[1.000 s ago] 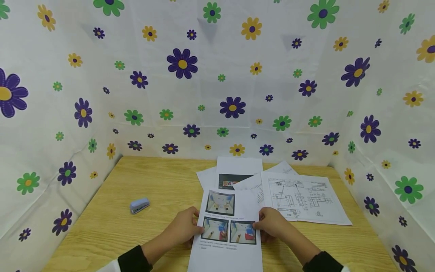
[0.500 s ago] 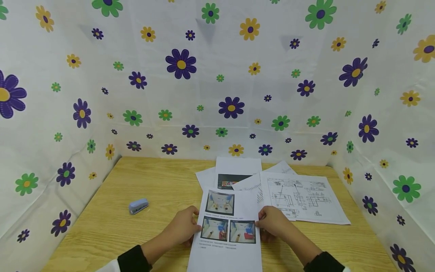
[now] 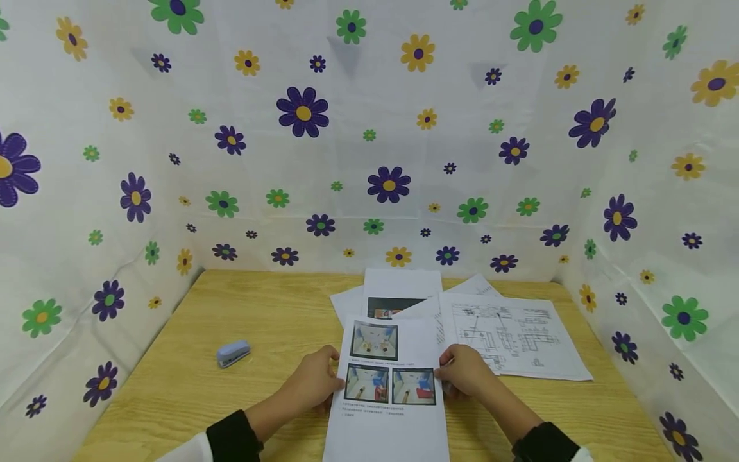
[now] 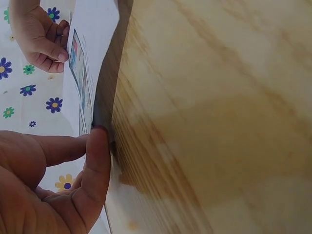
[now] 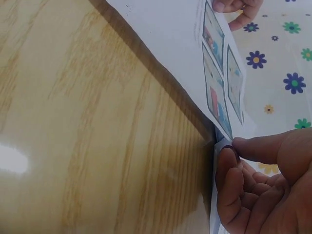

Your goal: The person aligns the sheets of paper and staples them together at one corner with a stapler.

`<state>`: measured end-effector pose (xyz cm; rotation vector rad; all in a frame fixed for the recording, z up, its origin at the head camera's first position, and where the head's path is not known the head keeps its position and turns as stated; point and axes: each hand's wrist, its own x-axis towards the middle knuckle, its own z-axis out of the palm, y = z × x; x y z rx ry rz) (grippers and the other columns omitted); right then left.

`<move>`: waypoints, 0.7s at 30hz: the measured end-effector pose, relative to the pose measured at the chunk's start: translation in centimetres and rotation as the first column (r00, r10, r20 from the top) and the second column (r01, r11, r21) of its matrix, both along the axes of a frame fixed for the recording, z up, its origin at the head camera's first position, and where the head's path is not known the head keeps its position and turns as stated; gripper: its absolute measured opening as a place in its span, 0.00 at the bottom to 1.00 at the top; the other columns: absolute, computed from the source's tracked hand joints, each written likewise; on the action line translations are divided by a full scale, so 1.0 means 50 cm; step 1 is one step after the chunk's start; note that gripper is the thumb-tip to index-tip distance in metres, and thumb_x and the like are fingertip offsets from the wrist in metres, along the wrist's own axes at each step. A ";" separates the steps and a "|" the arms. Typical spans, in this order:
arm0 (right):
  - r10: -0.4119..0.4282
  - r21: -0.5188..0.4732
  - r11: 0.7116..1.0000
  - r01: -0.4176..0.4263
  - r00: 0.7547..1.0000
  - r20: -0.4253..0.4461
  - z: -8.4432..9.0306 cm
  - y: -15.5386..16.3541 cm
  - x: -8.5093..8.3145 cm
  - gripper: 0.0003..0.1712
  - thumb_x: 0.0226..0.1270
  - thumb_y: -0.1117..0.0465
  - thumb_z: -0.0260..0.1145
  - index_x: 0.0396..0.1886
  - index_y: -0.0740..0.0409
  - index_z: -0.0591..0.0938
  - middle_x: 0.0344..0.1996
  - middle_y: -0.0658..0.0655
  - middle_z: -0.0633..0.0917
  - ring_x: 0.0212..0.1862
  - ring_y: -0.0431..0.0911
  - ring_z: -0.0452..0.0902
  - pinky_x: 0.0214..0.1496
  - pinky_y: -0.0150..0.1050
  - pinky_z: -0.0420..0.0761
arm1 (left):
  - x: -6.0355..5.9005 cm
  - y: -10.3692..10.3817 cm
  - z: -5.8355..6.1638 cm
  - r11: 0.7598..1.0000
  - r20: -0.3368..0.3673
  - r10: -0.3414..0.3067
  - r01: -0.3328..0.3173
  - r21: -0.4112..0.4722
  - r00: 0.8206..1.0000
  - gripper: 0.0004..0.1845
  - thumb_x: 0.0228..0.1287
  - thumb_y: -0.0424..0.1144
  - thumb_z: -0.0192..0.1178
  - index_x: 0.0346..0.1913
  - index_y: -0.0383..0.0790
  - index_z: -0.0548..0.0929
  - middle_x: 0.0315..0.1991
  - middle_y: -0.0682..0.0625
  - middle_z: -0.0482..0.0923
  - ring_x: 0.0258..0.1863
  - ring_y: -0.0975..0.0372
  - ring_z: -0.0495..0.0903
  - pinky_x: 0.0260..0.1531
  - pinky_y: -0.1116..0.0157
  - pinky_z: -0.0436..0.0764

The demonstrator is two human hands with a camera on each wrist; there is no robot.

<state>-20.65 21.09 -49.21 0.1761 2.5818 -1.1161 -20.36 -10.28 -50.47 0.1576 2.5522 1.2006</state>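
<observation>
A white printed sheet of paper (image 3: 385, 430) with three colour pictures is held between both hands, slightly raised off the wooden table. My left hand (image 3: 312, 380) pinches its left edge between thumb and fingers; in the left wrist view the thumb and index finger (image 4: 97, 165) meet at the paper's edge. The right edge is pinched by my right hand (image 3: 466, 372), whose thumb (image 5: 258, 147) lies on top in the right wrist view. Whether it is one sheet or several together, I cannot tell. Part of the fingers is hidden beneath the paper.
Beyond the held paper lie several overlapping sheets, among them a technical drawing (image 3: 525, 337) and a page with a dark picture (image 3: 398, 282). A light blue stapler (image 3: 233, 353) stands on the left of the wooden table (image 3: 271, 308). Flower-print cloth (image 3: 346, 147) surrounds the table.
The view has tilted slightly. The paper's far edge stands a little higher against the sheets behind it. Both hands keep their pinch on its sides, and the stapler stays put.
</observation>
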 end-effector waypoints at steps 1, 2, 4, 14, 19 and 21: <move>-0.004 -0.003 1.000 0.004 1.000 -0.001 -0.003 0.003 0.000 0.10 0.65 0.62 0.72 0.38 0.60 0.79 0.25 0.56 0.83 0.21 0.46 0.80 0.21 0.36 0.76 | -0.002 0.002 -0.001 1.000 0.005 0.000 0.000 -0.008 1.000 0.26 0.64 0.30 0.67 0.61 0.27 0.70 0.23 0.47 0.80 0.12 0.60 0.80 0.12 0.63 0.80; -0.007 -0.005 1.000 0.007 1.000 -0.002 -0.005 0.006 0.001 0.10 0.65 0.62 0.72 0.38 0.60 0.79 0.25 0.56 0.83 0.21 0.46 0.80 0.21 0.36 0.76 | -0.005 0.004 -0.001 1.000 0.012 0.000 0.000 -0.016 1.000 0.27 0.63 0.30 0.67 0.62 0.27 0.70 0.23 0.47 0.80 0.13 0.60 0.80 0.12 0.63 0.80; -0.016 -0.006 1.000 0.016 1.000 0.000 -0.007 0.011 0.002 0.10 0.65 0.61 0.72 0.39 0.60 0.79 0.25 0.55 0.83 0.21 0.46 0.80 0.22 0.36 0.77 | -0.012 0.008 -0.004 0.998 0.001 -0.005 0.005 -0.059 1.000 0.28 0.63 0.32 0.68 0.63 0.27 0.70 0.24 0.46 0.80 0.13 0.59 0.80 0.12 0.62 0.80; -0.071 0.001 0.997 0.071 0.997 0.002 0.002 0.046 0.007 0.12 0.65 0.59 0.72 0.41 0.60 0.80 0.27 0.55 0.84 0.23 0.48 0.81 0.24 0.39 0.80 | -0.060 0.039 0.016 0.898 -0.242 -0.137 0.017 -0.440 0.961 0.27 0.67 0.46 0.68 0.59 0.30 0.75 0.35 0.45 0.84 0.25 0.61 0.76 0.20 0.63 0.73; -0.112 -0.020 0.994 0.112 0.994 -0.008 0.018 0.067 0.015 0.13 0.66 0.59 0.72 0.43 0.61 0.80 0.29 0.56 0.86 0.25 0.49 0.83 0.27 0.41 0.83 | -0.108 0.076 0.054 0.863 -0.293 -0.210 0.036 -0.504 0.933 0.26 0.67 0.50 0.68 0.55 0.31 0.77 0.32 0.45 0.81 0.26 0.59 0.78 0.21 0.62 0.76; -0.134 -0.028 0.991 0.134 0.991 -0.006 0.023 0.078 0.018 0.14 0.66 0.59 0.72 0.44 0.62 0.80 0.30 0.56 0.86 0.27 0.49 0.83 0.28 0.42 0.84 | -0.130 0.096 0.068 0.843 -0.309 -0.251 0.050 -0.536 0.917 0.27 0.67 0.51 0.68 0.56 0.31 0.77 0.35 0.43 0.82 0.30 0.55 0.82 0.25 0.58 0.81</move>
